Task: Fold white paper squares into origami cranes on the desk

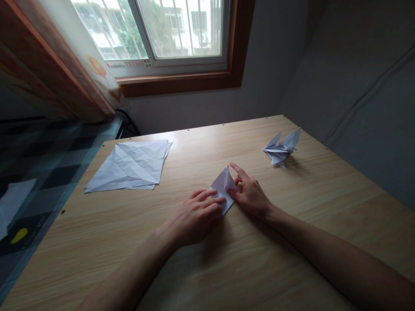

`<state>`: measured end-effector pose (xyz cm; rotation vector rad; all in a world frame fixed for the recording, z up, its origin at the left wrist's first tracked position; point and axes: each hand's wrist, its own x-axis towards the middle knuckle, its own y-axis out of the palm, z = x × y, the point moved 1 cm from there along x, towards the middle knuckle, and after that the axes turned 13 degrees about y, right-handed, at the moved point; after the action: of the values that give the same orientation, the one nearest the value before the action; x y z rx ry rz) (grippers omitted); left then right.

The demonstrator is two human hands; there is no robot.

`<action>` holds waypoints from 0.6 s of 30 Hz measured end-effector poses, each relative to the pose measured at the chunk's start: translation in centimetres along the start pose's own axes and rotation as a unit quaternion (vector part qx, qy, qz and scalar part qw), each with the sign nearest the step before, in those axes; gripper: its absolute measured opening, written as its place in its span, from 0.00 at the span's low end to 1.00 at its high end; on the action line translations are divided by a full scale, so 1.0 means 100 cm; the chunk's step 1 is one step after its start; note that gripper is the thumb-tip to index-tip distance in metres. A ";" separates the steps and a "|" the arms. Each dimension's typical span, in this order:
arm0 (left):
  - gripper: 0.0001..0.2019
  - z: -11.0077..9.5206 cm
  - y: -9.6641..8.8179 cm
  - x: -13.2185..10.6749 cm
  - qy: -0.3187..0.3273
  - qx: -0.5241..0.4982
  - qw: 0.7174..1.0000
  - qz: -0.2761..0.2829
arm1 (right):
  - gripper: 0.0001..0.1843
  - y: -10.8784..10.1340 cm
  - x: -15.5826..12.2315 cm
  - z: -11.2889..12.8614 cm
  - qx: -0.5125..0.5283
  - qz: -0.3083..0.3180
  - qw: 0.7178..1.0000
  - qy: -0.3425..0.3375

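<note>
A small piece of white folded paper (223,180) lies on the wooden table between my hands, its pointed tip facing away from me. My left hand (201,214) comes over its near left side and holds it with bent fingers; the left thumb is hidden. On the right edge, my right hand (251,192) grips the paper with the thumb on its face. The right index finger stretches up beside the tip, while the other right fingers curl out of sight.
A finished-looking folded paper figure (280,149) with upright points stands at the back right. Creased white paper sheets (139,164) lie stacked at the left of the table (317,216). Beyond the left edge are a checkered cloth (48,172) and a curtain (61,56); a window is behind.
</note>
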<state>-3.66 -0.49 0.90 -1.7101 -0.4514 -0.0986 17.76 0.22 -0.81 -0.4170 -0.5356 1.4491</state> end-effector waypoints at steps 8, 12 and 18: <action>0.07 -0.009 -0.002 0.005 0.026 -0.039 0.999 0.016 | 0.23 0.002 0.013 -0.010 0.243 0.042 0.968 0.047; 0.07 -0.010 -0.003 0.005 0.025 -0.042 0.999 0.017 | 0.13 0.000 0.018 -0.012 0.303 -0.003 0.951 0.061; 0.06 -0.010 -0.003 0.005 0.025 -0.046 0.998 0.016 | 0.13 -0.002 0.019 -0.012 0.282 -0.035 0.957 0.063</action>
<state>-3.13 -1.34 1.53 -1.8009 -0.3871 -0.1399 18.63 2.11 -1.51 -0.0332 -0.0203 1.4243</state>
